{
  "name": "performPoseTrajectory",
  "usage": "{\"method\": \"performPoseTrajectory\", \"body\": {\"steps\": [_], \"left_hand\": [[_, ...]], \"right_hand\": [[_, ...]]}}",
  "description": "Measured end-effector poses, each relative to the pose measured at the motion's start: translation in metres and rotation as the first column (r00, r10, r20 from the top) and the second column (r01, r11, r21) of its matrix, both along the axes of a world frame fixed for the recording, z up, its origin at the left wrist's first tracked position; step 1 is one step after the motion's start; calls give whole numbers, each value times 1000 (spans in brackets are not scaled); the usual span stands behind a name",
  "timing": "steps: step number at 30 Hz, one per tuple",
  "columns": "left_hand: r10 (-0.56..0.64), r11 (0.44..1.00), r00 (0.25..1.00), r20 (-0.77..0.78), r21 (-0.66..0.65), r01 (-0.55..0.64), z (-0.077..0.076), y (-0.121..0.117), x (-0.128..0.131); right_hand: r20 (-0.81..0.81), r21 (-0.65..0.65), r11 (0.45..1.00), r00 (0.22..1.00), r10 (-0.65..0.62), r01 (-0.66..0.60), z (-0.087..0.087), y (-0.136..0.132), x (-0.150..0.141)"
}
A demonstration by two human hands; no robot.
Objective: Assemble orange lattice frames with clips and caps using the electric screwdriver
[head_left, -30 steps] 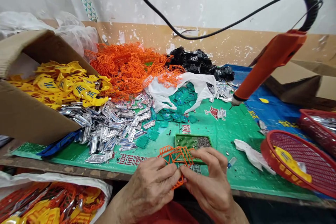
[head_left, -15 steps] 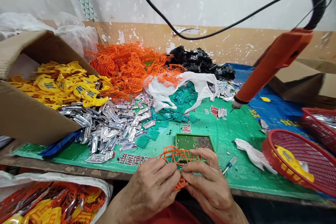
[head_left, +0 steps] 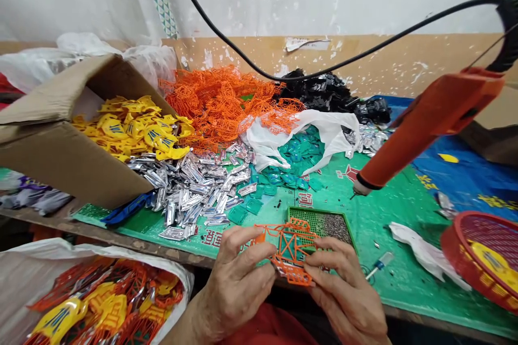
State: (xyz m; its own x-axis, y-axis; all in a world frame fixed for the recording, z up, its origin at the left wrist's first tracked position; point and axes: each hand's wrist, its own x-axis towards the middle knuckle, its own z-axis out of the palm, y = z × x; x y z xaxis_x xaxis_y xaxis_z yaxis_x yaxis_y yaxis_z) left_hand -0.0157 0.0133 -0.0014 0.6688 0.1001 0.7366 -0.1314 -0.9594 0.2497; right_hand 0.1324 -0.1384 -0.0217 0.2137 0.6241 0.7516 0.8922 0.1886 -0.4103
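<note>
Orange open-lattice plastic frame (head_left: 293,248) held btwn both hands, over near edge of green-sheeted table (head_left: 408,284).

To handle it well, I'd steady w/ L & keep R's pressure light, close to the denser lower strip, since the thin bars look apt to flex or snap. I'd also keep it clear of the green mesh plastic tray (head_left: 317,210) w/ small grey metal bits (head_left: 338,227) just behind it, so nothing gets knocked. Pose: my left hand (head_left: 238,280) has fingers bent & drawn in on the frame's left end; my right hand (head_left: 350,291) has fingertips closed on its right side, little gap on either. Wrists low, backs up, fingers angled inward. Can't tell what L thumb presses; fingers hide it.
</note>
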Motion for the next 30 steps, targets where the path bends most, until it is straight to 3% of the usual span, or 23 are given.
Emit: {"method": "performPoseTrajectory", "body": {"steps": [15, 30], "left_hand": [[-144, 985, 990, 1, -97, 144, -7, -1, 4], [-178, 971, 982, -65, -173, 164, -4, -2, 6]], "right_hand": [[25, 39, 999, 999, -40, 39, -16, -2, -6], [24, 13, 1000, 1000, 21, -21, -13, -2, -1]]}}
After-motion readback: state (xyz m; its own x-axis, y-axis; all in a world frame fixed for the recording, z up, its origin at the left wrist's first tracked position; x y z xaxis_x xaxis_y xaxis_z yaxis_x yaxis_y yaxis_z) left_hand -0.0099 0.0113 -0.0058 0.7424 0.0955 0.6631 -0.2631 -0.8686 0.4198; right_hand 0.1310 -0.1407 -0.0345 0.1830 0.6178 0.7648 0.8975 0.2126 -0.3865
